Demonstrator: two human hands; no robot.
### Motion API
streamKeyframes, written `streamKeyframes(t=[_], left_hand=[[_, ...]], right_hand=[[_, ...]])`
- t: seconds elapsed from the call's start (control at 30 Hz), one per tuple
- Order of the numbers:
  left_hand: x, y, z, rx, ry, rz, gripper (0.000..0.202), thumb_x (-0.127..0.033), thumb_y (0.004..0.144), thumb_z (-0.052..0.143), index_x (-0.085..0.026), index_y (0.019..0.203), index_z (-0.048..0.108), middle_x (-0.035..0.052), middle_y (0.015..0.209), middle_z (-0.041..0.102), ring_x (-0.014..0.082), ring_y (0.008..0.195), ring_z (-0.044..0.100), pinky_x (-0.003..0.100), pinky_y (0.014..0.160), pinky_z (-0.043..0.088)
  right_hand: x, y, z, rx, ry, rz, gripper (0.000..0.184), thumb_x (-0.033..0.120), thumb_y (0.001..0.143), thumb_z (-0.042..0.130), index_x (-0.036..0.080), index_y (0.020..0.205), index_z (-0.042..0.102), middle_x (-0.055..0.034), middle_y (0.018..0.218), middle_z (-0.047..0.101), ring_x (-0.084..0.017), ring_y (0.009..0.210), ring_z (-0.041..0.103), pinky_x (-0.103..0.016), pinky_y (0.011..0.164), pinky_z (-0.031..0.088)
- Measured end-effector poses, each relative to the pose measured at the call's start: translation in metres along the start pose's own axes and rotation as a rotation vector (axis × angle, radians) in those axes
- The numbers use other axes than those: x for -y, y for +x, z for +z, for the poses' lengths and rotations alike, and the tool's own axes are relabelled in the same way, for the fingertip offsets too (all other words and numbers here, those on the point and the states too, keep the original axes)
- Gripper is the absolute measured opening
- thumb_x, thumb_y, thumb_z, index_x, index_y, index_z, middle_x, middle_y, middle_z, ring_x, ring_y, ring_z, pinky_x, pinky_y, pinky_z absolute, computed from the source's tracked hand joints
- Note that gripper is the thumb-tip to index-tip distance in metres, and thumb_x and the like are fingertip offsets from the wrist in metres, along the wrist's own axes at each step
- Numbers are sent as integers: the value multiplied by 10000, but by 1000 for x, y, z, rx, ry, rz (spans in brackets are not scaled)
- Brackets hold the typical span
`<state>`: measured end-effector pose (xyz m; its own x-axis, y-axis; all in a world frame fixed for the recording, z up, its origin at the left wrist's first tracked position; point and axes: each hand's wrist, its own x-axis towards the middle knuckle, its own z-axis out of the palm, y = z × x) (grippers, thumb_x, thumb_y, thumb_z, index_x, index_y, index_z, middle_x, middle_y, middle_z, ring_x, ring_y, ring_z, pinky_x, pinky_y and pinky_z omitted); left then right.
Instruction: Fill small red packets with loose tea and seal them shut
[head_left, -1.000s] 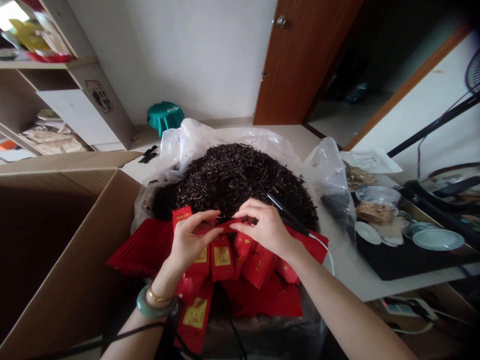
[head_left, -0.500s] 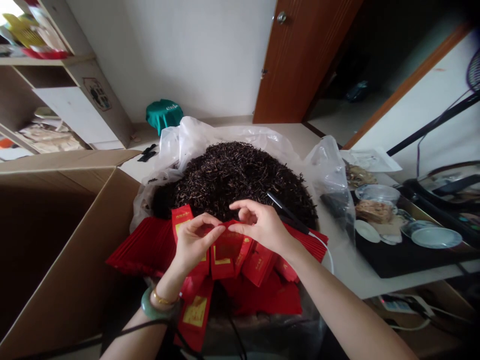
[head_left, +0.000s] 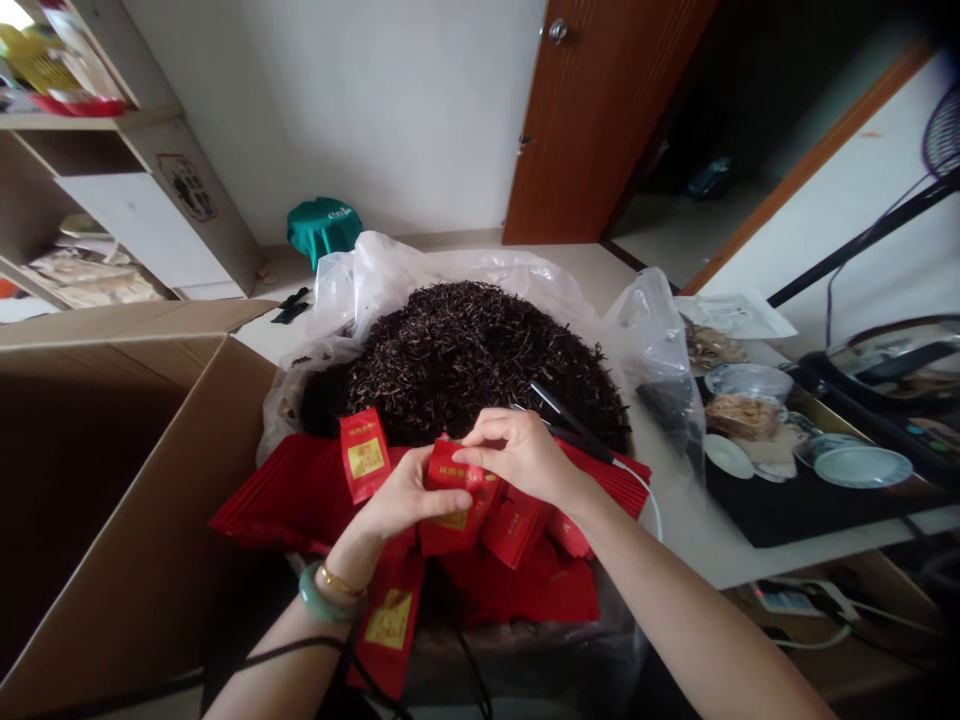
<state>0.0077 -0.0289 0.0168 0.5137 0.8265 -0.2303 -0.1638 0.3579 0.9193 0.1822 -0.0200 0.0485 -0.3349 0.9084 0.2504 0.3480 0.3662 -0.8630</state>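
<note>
A small red tea packet (head_left: 452,475) with gold lettering is held upright between my hands. My left hand (head_left: 397,497) grips it, the thumb across its front. At its top edge my right hand (head_left: 521,455) pinches the packet between thumb and fingers. Just behind lies a heap of dark loose tea leaves (head_left: 480,340) in a clear plastic bag (head_left: 390,262). Another red packet with a yellow label (head_left: 365,458) leans left of my left hand. Beneath my hands more red packets (head_left: 517,525) lie, partly hidden.
A row of red packets (head_left: 277,490) fans out at left, beside an open cardboard box (head_left: 225,400). A slim dark tool (head_left: 562,412) lies across the tea, near a white cable (head_left: 651,495). Dishes (head_left: 862,466) stand on a black mat (head_left: 765,520) at right.
My left hand has shifted, turning the packet's lettered front into view. The fingers of my right hand have closed in on the packet's top edge.
</note>
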Motion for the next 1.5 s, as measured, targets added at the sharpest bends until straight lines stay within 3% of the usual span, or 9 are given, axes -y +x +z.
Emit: streamKeyframes(t=[0.2,0.37,0.47,0.57,0.73,0.9,1.07,1.27,1.5], left_hand=[[9,5,13,-158,-127,-72,431,-378,464,901,-98,737,719,50,657,728,153,570,655,249,611,516],[7,7,10,-208,-176,-45,499,-357,504,890,-111,908,732,96,802,761,215,670,707,314,671,557],[5,7,10,-255,-185,-25,524,-363,486,895,-109,914,733,118,877,763,239,720,721,317,679,558],[4,6,12,-270,-210,-18,531,-370,460,903,-111,892,734,128,903,761,262,781,725,323,703,559],[4,6,13,-270,-209,3,520,-373,473,898,-107,889,734,141,920,759,281,838,722,330,729,556],[4,5,11,-278,-176,33,511,-382,490,888,-98,886,734,144,908,759,247,742,719,318,682,557],[7,4,8,-257,-117,15,478,-407,520,875,-93,849,727,110,777,758,208,633,694,305,636,548],[4,2,9,-188,-25,-6,446,-439,507,870,-95,758,738,75,682,733,181,594,658,274,608,521],[6,4,11,-113,112,86,371,-354,561,850,-135,848,766,50,818,754,182,735,662,278,758,517]], right_hand=[[-3,6,-16,-2,-268,36,131,245,787,717,211,911,742,-10,764,672,-148,731,620,-253,681,494],[-31,3,-57,-68,-819,384,529,301,827,666,116,1300,518,-171,1165,610,-289,1101,578,-387,929,458],[-50,-3,-65,97,-1022,705,675,328,776,715,128,1350,421,-205,1238,555,-364,1148,550,-438,867,480],[-60,-6,-58,168,-1054,808,650,317,780,704,154,1329,398,-186,1219,567,-349,1124,575,-414,817,490],[-64,-3,-51,133,-1065,770,474,265,814,634,153,1237,452,-161,1179,587,-303,1044,623,-360,757,488],[-60,-5,-74,70,-1061,709,406,295,845,592,150,1215,504,-158,1155,621,-301,1003,649,-360,762,495],[-37,-13,-97,-109,-750,407,513,352,866,556,160,1335,482,-146,1180,667,-306,1064,642,-408,881,501],[8,-17,-64,194,-303,85,498,390,830,613,201,1289,575,-81,1225,669,-273,1115,632,-380,926,511],[21,-17,-32,278,-355,109,381,319,829,631,216,1195,651,-73,1115,722,-243,971,696,-325,828,534]])
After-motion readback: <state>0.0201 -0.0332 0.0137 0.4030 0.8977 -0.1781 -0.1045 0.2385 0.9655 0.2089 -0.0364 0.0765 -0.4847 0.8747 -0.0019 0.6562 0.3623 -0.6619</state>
